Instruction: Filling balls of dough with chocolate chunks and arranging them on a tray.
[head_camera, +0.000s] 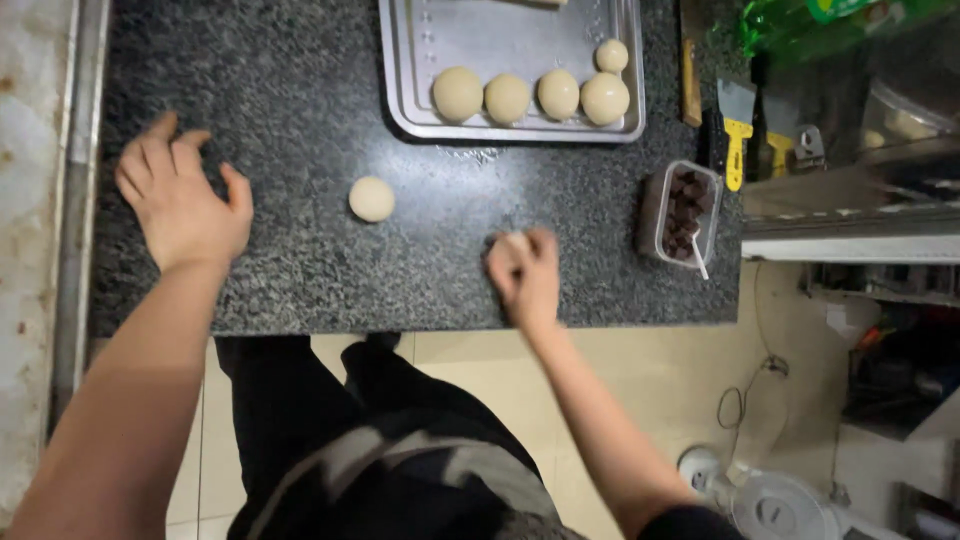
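Note:
My left hand (182, 200) hovers over the dark granite counter (300, 90) at the left, fingers spread and holding nothing. A single pale dough ball (371, 198) lies on the counter to its right, apart from the hand. My right hand (524, 270) is near the counter's front edge with fingers curled together; something pale shows at the fingertips, but I cannot tell what it is. At the back, a metal tray (420, 60) holds several round dough balls (507, 97).
A clear plastic tub of brown chocolate cubes (683, 212) with a small white spoon stands right of my right hand. Yellow-handled scrapers (737, 130) lie further right by a metal shelf. A fan (770, 505) sits on the tiled floor below.

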